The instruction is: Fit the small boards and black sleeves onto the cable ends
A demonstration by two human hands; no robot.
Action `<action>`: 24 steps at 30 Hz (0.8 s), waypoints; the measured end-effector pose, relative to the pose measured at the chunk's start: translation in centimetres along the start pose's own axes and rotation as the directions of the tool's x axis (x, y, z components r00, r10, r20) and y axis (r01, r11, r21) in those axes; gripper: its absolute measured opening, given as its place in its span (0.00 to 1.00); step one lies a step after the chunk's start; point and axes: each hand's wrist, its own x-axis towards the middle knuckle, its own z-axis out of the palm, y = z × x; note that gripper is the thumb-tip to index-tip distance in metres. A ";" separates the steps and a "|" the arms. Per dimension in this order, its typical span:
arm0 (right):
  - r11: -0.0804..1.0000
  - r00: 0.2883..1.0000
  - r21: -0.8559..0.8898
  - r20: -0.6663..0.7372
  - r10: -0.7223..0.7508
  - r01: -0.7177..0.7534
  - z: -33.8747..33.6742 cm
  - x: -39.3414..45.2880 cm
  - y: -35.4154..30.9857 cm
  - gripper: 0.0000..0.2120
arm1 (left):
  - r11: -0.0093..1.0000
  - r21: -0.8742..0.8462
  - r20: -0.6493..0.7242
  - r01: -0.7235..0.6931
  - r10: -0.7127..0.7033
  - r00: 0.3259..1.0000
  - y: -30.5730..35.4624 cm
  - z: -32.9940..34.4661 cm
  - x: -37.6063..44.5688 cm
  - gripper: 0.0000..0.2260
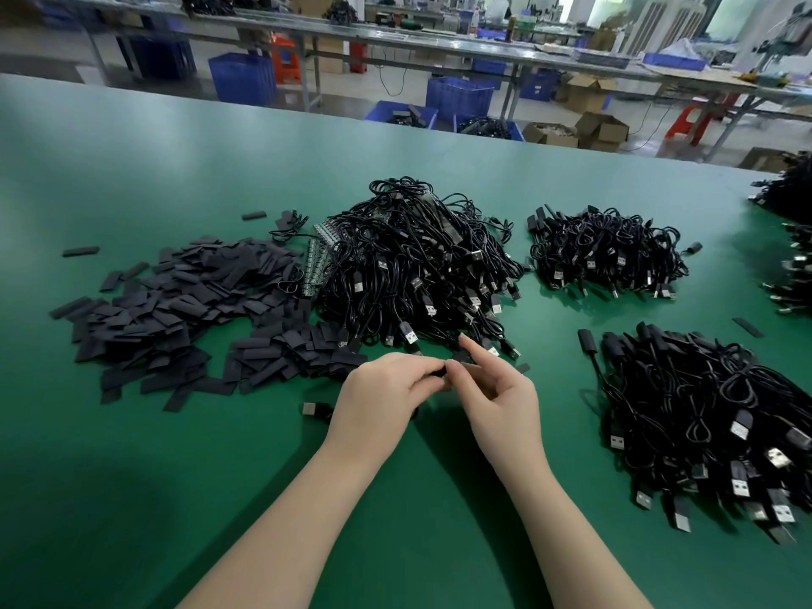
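green table (132, 476) | cable pile (417, 265) just beyond both hands | sleeve heap (175, 318) to the left, nearer L hand | L hand (382, 397) pinches small black piece, prob. sleeve, long axis left-right | R hand (496, 393) fingertips meet it, forefinger out

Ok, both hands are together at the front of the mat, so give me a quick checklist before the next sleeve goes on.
1. Black piece pinched between left hand and right hand: ok, both grips meet on it.
2. Small board seated inside it: cannot tell, fingers hide it.
3. Sleeve pile within reach at left: ok.
4. Board strips beside the big cable pile: ok, visible.
5. Loose USB plug by the left wrist, its cable hidden: cannot tell whether it belongs to the held piece.
6. Sleeved cables stacked at right: ok.
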 end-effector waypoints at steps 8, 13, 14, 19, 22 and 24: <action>0.999 0.999 -0.048 0.034 0.009 -0.007 0.3 -0.2 -0.4 0.13 | 0.999 0.046 -0.030 0.003 -0.002 1.000 0.2 0.0 0.1 0.20; 0.986 0.970 0.167 -0.237 0.051 -0.011 -0.6 0.3 -0.7 0.11 | 0.979 0.199 0.045 -0.047 0.038 0.998 0.3 -0.1 0.4 0.19; 0.984 0.957 0.177 -0.286 0.046 0.005 -0.8 0.4 -0.5 0.11 | 0.977 0.208 0.079 -0.044 0.028 0.996 0.3 0.0 0.4 0.15; 0.986 0.957 0.165 -0.280 0.073 -0.027 -0.2 0.4 0.0 0.05 | 0.991 0.114 0.090 0.072 -0.082 0.993 0.0 0.5 0.2 0.09; 0.991 0.990 0.111 -0.103 0.092 -0.081 0.6 0.2 0.4 0.13 | 0.991 0.035 0.068 0.125 -0.128 0.990 0.0 0.6 0.2 0.09; 0.998 0.998 0.052 -0.063 0.029 -0.025 0.9 -0.1 0.1 0.18 | 0.991 -0.017 0.074 0.129 -0.128 0.989 -0.1 0.5 0.1 0.09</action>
